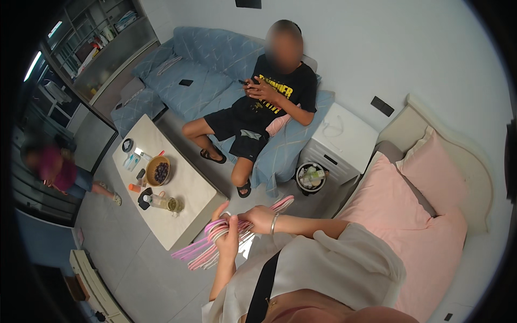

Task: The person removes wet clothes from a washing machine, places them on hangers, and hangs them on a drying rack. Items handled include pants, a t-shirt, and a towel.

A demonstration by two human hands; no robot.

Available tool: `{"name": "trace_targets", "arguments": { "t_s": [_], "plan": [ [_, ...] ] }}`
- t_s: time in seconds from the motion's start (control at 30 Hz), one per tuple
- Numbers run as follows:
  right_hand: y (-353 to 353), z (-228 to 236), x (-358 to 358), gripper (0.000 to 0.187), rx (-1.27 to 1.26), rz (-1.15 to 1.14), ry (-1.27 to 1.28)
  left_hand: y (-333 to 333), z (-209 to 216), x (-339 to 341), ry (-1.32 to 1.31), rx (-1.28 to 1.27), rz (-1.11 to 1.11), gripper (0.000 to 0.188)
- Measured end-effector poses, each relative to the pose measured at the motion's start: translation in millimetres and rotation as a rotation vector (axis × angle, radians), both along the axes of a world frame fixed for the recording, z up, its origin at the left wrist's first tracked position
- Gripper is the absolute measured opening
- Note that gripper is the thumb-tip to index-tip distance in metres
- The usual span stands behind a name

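Note:
In front of my body I hold a bundle of thin pink, white and purple rods that look like slim clothes hangers. My left hand is wrapped around the bundle's middle, with the thumb pointing up. Closed on the same bundle a little to the right is my right hand, a silvery bracelet at its wrist. Rounded pink ends stick out beyond the right hand, and more purple and pink lengths fan out to the lower left. Between the hands, the fingers partly hide the bundle.
A long pale coffee table bears a bowl of dark fruit and jars. Someone with a phone sits on the blue sofa. A white cabinet, a bin and a pink-covered bed lie right. Another person stands far left.

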State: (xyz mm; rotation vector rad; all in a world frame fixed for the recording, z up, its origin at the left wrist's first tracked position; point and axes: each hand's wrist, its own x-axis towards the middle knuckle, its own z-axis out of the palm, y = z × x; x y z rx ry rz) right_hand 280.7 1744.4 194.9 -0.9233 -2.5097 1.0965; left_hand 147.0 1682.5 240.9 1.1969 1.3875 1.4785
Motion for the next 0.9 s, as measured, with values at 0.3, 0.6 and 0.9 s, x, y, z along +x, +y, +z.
{"name": "trace_targets", "arguments": {
  "t_s": [0.3,0.6,0.9],
  "plan": [
    [-2,-3,3,0.027,-0.055,0.014,-0.053,-1,8,4,-0.058,-0.065,-0.111,0.011],
    [-2,-21,3,0.037,-0.108,0.043,-0.037,1,9,3,-0.034,-0.095,-0.160,0.008],
    [-2,-23,4,0.039,-0.102,0.046,-0.054,2,18,9,-0.064,-0.090,-0.165,0.007]
  ]
}}
